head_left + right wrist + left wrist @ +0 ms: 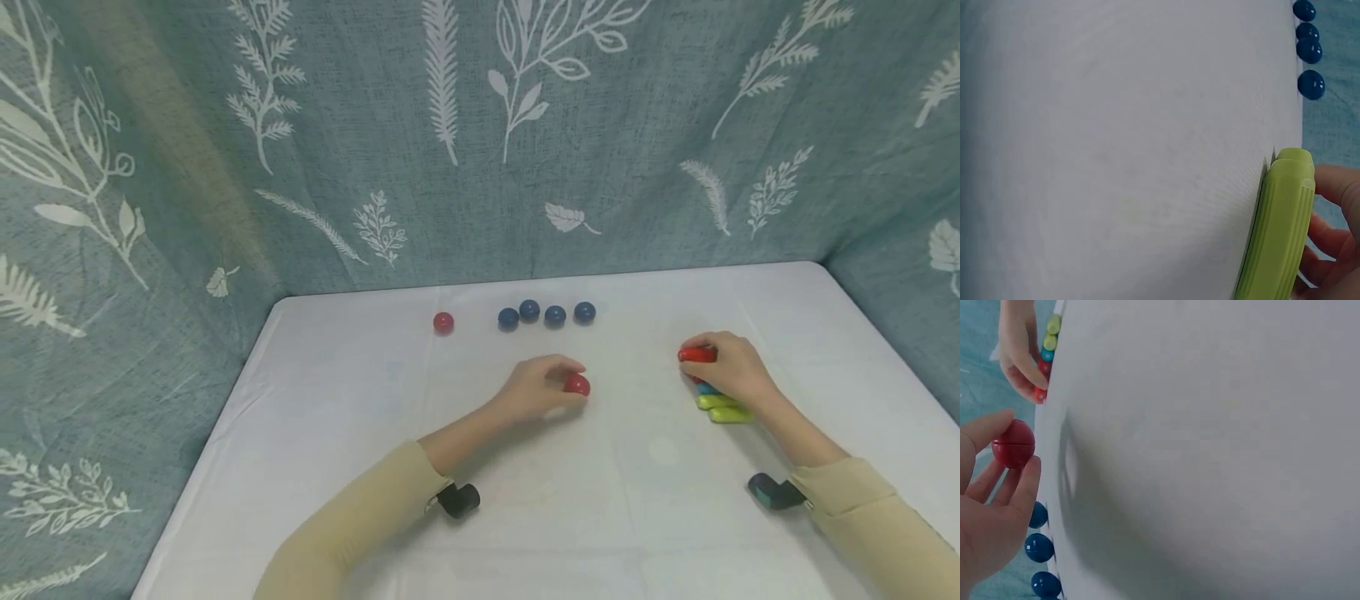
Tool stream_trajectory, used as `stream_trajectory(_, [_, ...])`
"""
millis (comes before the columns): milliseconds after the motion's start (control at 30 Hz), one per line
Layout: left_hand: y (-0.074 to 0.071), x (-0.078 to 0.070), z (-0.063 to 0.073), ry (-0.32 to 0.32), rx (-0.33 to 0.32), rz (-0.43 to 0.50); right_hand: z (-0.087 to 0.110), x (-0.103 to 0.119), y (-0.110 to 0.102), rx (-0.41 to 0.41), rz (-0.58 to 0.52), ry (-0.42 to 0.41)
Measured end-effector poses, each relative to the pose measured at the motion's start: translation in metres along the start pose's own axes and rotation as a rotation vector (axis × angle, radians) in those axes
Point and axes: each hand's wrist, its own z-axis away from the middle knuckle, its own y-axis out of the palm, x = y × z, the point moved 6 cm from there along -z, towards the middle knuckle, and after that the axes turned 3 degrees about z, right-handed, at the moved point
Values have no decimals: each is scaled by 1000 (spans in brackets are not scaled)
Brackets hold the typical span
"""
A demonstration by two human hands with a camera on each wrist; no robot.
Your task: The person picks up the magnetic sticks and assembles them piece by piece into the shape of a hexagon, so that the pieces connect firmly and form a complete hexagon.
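Left grip (534,390) pinches a red ball (577,385); my right grip (738,367) holds a red stick (697,355) toward the right edge of the worktop (637,500).

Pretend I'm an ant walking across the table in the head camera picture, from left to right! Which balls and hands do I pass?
Lone red ball → left hand holding another red ball, with four blue balls farther back around the same stretch → right hand gripping a red stick.
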Motion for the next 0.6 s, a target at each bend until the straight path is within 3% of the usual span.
stream_trajectory(433, [-27,19,62,-151,-20,31,1,0,2,-13,17,-3])
stream_trajectory(600, [-32,30,85,-143,-18,29,1,0,3,-10,22,4])
